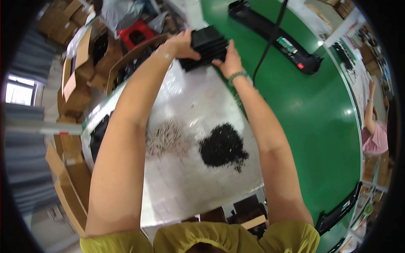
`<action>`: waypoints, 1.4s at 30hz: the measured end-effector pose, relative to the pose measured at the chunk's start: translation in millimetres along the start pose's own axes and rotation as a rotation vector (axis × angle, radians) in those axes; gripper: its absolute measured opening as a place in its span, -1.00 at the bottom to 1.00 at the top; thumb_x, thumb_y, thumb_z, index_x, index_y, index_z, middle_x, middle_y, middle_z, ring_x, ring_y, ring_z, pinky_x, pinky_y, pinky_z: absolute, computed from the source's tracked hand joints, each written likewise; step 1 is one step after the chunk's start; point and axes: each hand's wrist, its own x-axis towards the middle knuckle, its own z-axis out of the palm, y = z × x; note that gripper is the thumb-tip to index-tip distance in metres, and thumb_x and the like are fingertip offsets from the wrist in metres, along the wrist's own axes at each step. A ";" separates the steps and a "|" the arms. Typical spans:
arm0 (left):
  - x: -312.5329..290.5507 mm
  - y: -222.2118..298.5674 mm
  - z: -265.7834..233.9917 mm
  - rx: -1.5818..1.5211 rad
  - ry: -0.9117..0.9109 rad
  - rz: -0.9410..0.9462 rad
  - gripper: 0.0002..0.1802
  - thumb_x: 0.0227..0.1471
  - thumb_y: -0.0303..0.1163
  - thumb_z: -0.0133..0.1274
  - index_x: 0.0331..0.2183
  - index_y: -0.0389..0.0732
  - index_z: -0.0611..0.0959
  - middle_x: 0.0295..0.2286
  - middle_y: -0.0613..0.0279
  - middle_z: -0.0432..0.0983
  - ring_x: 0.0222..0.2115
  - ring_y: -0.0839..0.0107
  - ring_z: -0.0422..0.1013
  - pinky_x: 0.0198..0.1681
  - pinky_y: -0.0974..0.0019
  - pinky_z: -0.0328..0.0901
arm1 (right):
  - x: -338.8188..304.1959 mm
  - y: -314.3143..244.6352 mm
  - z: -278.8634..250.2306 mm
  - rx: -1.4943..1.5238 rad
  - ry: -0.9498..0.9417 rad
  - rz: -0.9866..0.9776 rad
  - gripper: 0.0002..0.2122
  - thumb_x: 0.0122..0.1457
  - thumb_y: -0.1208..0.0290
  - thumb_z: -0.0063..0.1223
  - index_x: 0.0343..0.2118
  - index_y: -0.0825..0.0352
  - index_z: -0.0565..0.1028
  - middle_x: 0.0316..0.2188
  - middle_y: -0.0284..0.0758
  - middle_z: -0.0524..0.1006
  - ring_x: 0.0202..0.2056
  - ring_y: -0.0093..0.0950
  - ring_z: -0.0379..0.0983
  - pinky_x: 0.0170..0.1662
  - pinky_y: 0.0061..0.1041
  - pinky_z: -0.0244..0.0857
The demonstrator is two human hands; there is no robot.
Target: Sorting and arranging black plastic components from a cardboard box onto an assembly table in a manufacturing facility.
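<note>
Both my arms reach far forward over the white worktop. My left hand and my right hand grip a black ribbed plastic part from either side, at the far edge of the worktop beside the green conveyor belt. A green bracelet circles my right wrist. A pile of small black pieces and a pile of pale thin pieces lie on the worktop between my forearms.
A long black housing with a green circuit board lies on the belt, a black cable across it. Another black housing sits at the belt's near end. Open cardboard boxes stand left. Another person in pink works at right.
</note>
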 end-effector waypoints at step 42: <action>-268.2 -79.2 20.5 -0.412 -0.149 -0.667 0.04 -0.32 -0.07 0.21 0.15 -0.09 0.03 -0.08 0.02 0.38 -0.05 0.11 0.31 -0.02 -0.08 0.15 | -306.8 -262.5 -137.9 0.109 -0.077 0.224 -0.28 -0.22 0.65 0.02 0.13 0.18 0.13 -0.61 -0.46 0.33 -0.70 -0.74 0.13 -0.61 -0.74 0.09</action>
